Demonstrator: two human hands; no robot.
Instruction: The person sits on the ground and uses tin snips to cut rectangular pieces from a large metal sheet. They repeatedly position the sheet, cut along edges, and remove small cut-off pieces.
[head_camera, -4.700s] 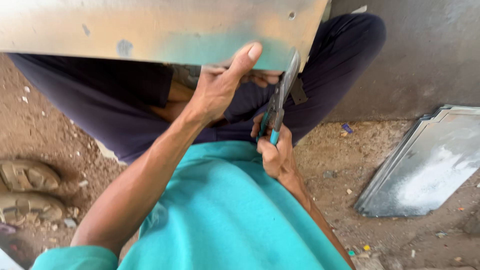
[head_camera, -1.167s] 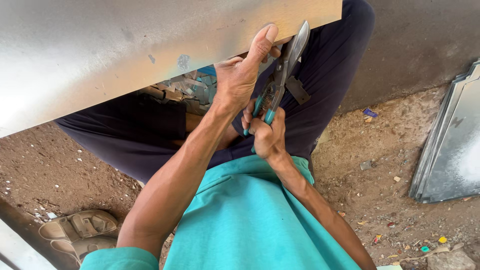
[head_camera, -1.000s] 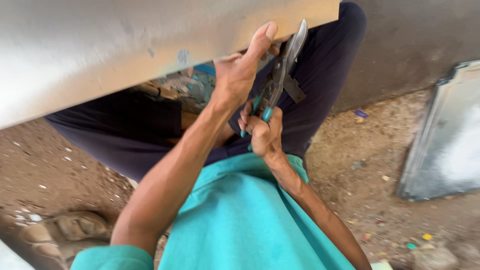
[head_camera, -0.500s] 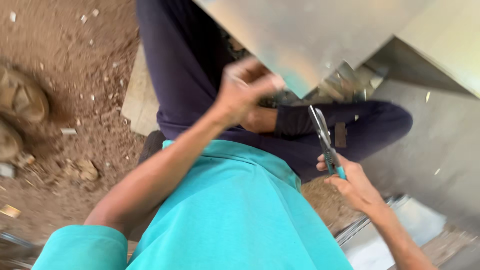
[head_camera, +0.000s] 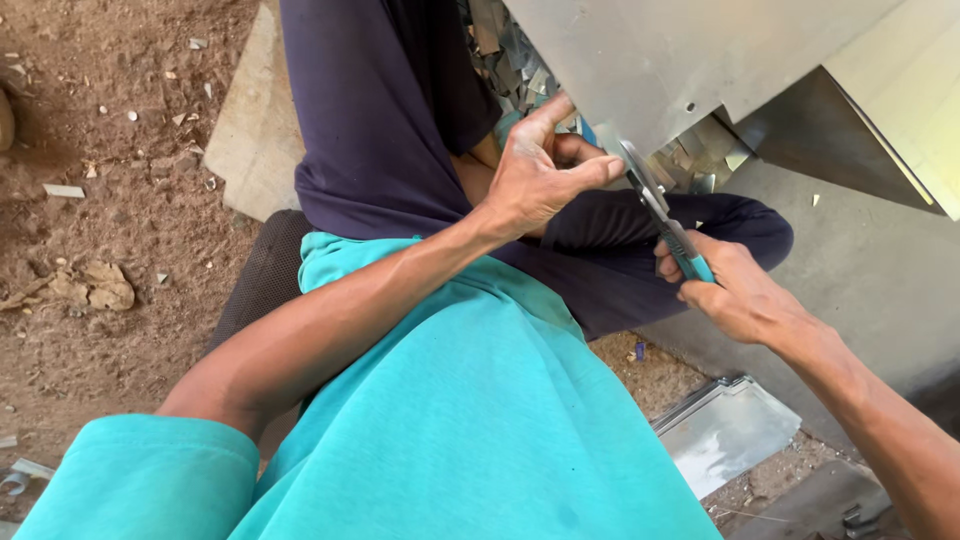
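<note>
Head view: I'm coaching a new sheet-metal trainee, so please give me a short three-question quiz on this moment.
1. True or false: the right hand holds the tin snips by their teal handles.
2. What does the left hand grip? A) metal sheet B) hammer C) sandal
3. What litters the lap beneath the sheet?

Key: 1 true; 2 A; 3 metal offcuts.

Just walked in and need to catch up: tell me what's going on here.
A person sitting on the ground is working a metal sheet with snips. The left hand grips the sheet's lower edge; the right hand holds the snips' teal handles, blades at that edge. Metal scraps lie beyond the legs.
</note>
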